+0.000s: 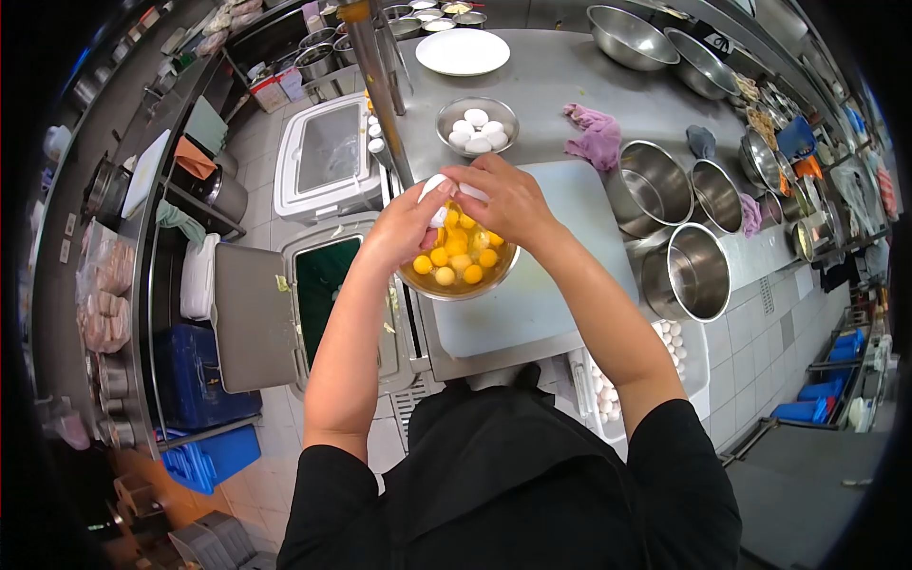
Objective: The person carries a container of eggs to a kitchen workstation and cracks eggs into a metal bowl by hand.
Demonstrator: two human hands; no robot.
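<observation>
Over a steel bowl (pixel 506 274) of many cracked eggs, my two hands come together. My left hand (pixel 404 226) is closed on a piece of white eggshell (pixel 433 184). Another white shell piece (pixel 472 192) shows under the fingers of my right hand (pixel 510 198), which are curled around it. Several round yolks (pixel 458 261) lie in clear egg white below. Just beyond my hands, a smaller steel bowl (pixel 513 131) holds several whole white eggs (pixel 477 119). The bowl of yolks rests on the left edge of a pale cutting board (pixel 570 285).
Steel pots (pixel 651 185) stand right of the board, near a pink cloth (pixel 594 138). A white plate (pixel 463 52) lies farther back. Below the counter's left edge is an open bin (pixel 323 275). A white crate (pixel 698 361) of eggs sits at lower right. A metal post (pixel 375 85) rises ahead.
</observation>
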